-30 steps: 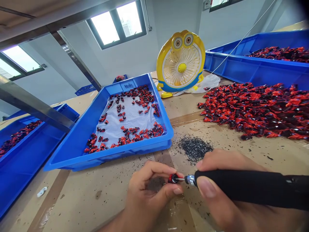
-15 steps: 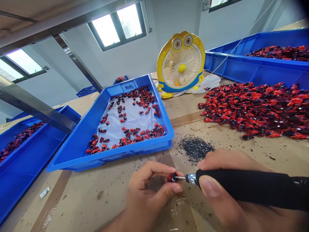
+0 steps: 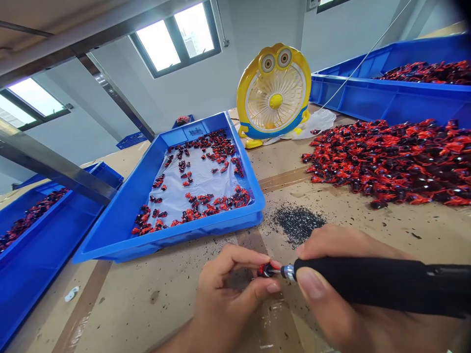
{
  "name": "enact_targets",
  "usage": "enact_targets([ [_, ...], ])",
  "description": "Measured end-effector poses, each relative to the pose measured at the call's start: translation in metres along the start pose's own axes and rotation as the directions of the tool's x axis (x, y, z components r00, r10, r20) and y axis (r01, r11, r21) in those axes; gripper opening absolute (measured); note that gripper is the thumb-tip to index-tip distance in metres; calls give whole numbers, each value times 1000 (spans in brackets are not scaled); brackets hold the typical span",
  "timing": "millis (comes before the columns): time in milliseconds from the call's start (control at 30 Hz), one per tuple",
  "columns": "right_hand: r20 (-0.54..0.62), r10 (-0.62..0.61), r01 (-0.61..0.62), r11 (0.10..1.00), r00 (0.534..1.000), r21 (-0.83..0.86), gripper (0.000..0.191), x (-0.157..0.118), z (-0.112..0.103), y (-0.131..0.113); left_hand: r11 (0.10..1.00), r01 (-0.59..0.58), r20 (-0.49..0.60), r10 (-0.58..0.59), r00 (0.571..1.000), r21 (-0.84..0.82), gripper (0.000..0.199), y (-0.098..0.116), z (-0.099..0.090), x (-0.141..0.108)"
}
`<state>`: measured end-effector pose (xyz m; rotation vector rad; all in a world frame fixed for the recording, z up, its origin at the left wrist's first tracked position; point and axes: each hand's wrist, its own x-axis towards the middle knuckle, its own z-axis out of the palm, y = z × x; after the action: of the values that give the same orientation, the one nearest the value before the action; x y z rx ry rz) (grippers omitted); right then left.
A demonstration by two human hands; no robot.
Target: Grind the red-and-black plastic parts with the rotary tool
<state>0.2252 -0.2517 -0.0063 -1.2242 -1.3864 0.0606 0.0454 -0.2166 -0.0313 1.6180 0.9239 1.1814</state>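
Red-black part, one, tight in left hand; one tool in right hand

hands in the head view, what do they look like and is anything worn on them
Both the left hand and the right hand are bare, with short thumbnails. No gloves or rings show. The left forearm has no sleeve where visible; the right wrist can't be made out.

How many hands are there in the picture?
2: the left hand, at bottom middle, pinching a red-and-black part; and the right hand, at bottom right, around a black tool.
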Motion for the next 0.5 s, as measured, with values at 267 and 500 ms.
enact_targets([
  [267,-173,131,-111,986,976,123,22,7,7,-4,997,59,18,-58,998,-44,15,0,0,-2],
  [500,-203,131,-89,975,970,203,11,-1,7,1,996,74,21,-73,997,-48,16,2,0,-3],
])
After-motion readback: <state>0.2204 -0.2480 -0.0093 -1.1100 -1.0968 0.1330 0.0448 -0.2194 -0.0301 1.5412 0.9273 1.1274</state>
